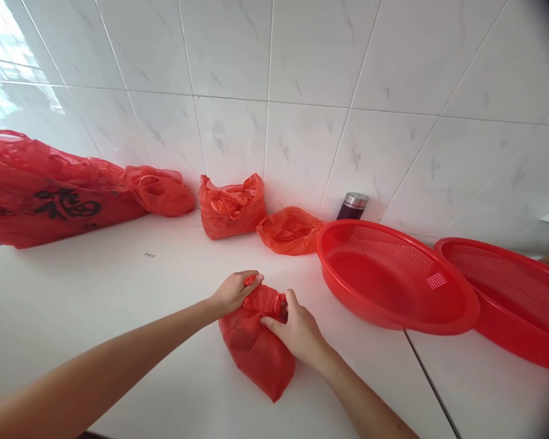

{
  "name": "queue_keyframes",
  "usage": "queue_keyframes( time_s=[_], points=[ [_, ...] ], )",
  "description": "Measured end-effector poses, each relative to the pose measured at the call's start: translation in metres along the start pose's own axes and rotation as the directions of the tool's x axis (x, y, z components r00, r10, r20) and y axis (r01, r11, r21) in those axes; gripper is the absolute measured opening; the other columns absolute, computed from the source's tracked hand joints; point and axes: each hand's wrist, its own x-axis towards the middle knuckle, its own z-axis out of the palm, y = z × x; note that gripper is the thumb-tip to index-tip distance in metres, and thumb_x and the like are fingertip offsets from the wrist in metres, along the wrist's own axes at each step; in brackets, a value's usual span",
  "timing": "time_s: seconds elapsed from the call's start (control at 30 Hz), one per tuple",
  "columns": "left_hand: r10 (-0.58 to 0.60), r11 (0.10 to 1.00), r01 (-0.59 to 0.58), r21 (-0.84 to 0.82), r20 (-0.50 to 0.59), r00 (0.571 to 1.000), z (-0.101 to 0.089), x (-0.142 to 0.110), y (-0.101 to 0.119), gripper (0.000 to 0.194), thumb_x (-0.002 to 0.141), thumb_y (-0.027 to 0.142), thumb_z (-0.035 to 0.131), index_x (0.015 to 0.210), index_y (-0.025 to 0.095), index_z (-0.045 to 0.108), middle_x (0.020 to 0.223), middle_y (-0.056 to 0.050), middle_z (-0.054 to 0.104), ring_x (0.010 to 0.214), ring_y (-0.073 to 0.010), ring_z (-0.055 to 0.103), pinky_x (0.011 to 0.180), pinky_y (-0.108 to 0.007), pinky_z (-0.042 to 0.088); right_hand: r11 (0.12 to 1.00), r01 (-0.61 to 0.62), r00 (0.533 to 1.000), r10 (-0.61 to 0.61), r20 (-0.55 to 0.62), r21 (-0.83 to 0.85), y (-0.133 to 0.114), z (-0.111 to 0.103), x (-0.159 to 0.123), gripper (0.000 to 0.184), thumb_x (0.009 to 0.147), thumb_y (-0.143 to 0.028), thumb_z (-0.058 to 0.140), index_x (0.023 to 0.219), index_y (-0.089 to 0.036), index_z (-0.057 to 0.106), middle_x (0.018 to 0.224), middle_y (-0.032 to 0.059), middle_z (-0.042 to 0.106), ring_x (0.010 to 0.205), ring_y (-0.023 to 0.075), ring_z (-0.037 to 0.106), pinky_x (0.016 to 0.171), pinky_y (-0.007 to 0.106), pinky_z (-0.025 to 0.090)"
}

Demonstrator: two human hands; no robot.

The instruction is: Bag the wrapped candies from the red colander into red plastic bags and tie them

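A red plastic bag (pixel 258 350) lies on the white tabletop in front of me, its lower part bulging around contents I cannot make out. My left hand (pixel 238 291) grips the bag's gathered upper edge, thumb laid along the top. On the other side, my right hand (pixel 297 326) pinches the bag near its mouth, with the thumb on the near face and the fingers partly hidden behind the plastic. Between the two hands the plastic is bunched and folded over.
Along the tiled wall stand a large red bag (pixel 64 201) with black lettering, a knotted red bag (pixel 161 192), an upright red bag (pixel 232 210) and a flattened red bag (pixel 293 231). To the right are a dark bottle (pixel 352 207), a red colander (pixel 370 268) and another red basket (pixel 512 323).
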Motion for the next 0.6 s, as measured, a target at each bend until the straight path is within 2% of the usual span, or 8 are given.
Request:
queue_keyframes(
  time_s=[0.07, 0.17, 0.27, 0.4, 0.47, 0.53, 0.6],
  points=[
    [-0.017, 0.996, 0.018, 0.088, -0.005, 1.0, 0.005, 0.006, -0.005, 0.053, 0.094, 0.058, 0.027, 0.067, 0.023, 0.055, 0.067, 0.0, 0.063, 0.063, -0.0177, 0.056, 0.065, -0.031, 0.045, 0.997, 0.001, 1.0, -0.002, 0.019, 0.076, 0.006, -0.002, 0.0, 0.032, 0.083, -0.039, 0.06, 0.084, -0.026, 0.031, 0.077, -0.0033, 0.06, 0.068, 0.018, 0.057, 0.056, 0.027, 0.04],
    [-0.074, 0.973, 0.076, 0.217, -0.018, 0.997, 0.007, 0.017, -0.017, 0.056, 0.096, 0.057, 0.024, 0.067, 0.022, 0.056, 0.064, 0.0, 0.061, 0.06, -0.0175, 0.056, 0.064, -0.032, 0.044, 0.995, 0.009, 0.999, -0.013, 0.034, 0.094, 0.014, -0.011, 0.001, 0.026, 0.084, -0.032, 0.055, 0.082, -0.026, 0.03, 0.074, -0.005, 0.056, 0.065, 0.0161, 0.054, 0.055, 0.025, 0.04],
    [-0.137, 0.934, 0.131, 0.331, -0.005, 0.991, 0.011, 0.028, -0.029, 0.05, 0.097, 0.054, 0.033, 0.076, 0.018, 0.062, 0.068, -0.001, 0.063, 0.063, -0.0156, 0.059, 0.068, -0.033, 0.048, 1.0, 0.005, 1.0, -0.005, 0.008, 0.008, 0.025, -0.021, 0.001, 0.022, 0.084, -0.026, 0.051, 0.081, -0.026, 0.03, 0.077, -0.0041, 0.055, 0.065, 0.0157, 0.054, 0.055, 0.026, 0.04],
    [-0.16, 0.886, 0.14, 0.442, 0.009, 0.987, 0.019, 0.04, -0.035, 0.039, 0.095, 0.049, 0.046, 0.09, 0.016, 0.065, 0.085, -0.004, 0.068, 0.077, -0.0161, 0.064, 0.078, -0.037, 0.051, 0.991, 0.003, 0.999, -0.008, -0.041, -0.131, 0.042, -0.022, 0.0, 0.013, 0.085, -0.021, 0.047, 0.086, -0.025, 0.034, 0.086, -0.0004, 0.06, 0.072, 0.0185, 0.059, 0.06, 0.031, 0.047],
    [-0.155, 0.868, 0.134, 0.478, 0.006, 0.988, 0.023, 0.044, -0.035, 0.035, 0.095, 0.047, 0.048, 0.095, 0.016, 0.065, 0.092, -0.006, 0.069, 0.083, -0.0172, 0.065, 0.081, -0.039, 0.052, 0.97, 0.072, 0.991, -0.096, -0.094, -0.233, 0.047, -0.019, 0.0, 0.011, 0.086, -0.018, 0.045, 0.094, -0.025, 0.041, 0.095, 0.0038, 0.061, 0.083, 0.0221, 0.061, 0.067, 0.036, 0.051],
    [-0.15, 0.854, 0.129, 0.505, 0.0, 0.989, 0.025, 0.047, -0.035, 0.034, 0.095, 0.045, 0.049, 0.099, 0.015, 0.065, 0.097, -0.006, 0.068, 0.086, -0.018, 0.065, 0.082, -0.04, 0.052, 0.926, 0.187, 0.955, -0.249, -0.158, -0.328, 0.047, -0.015, 0.0, 0.026, 0.087, -0.014, 0.041, 0.111, -0.024, 0.046, 0.113, 0.0096, 0.06, 0.103, 0.0255, 0.059, 0.081, 0.043, 0.052],
    [-0.146, 0.842, 0.13, 0.524, -0.012, 0.989, 0.027, 0.048, -0.035, 0.033, 0.095, 0.044, 0.05, 0.1, 0.015, 0.065, 0.098, -0.007, 0.068, 0.088, -0.0184, 0.065, 0.083, -0.04, 0.052, 0.874, 0.311, 0.899, -0.398, -0.182, -0.374, 0.043, -0.01, -0.002, 0.043, 0.09, -0.012, 0.039, 0.131, -0.023, 0.041, 0.134, 0.0125, 0.05, 0.124, 0.0261, 0.048, 0.098, 0.046, 0.046]
  ],
)
